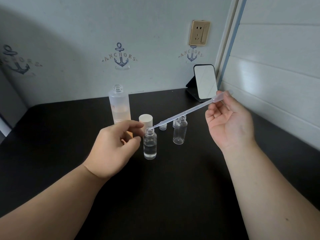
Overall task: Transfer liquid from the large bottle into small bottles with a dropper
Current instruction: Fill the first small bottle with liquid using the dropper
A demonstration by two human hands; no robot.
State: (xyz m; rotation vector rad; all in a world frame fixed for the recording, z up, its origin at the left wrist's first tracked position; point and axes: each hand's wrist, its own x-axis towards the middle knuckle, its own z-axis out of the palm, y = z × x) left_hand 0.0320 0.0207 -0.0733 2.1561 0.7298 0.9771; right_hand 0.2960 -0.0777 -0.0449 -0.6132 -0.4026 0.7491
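One large bottle (119, 104) stands uncapped toward the table's (52, 135) far edge. Two small bottles are on the table: one (150, 144) near the middle with liquid in it, one (180, 131) just to its right. One dropper (183, 112) slants between them. One pale round cap (146, 119) sits beside the large bottle. Small clear caps (162, 126) lie behind the small bottles; I can make out two, the second (174, 122) mostly hidden. One mirror (205, 82) leans at the far right corner. Two hands are over the table, left (112, 149) and right (228, 125).
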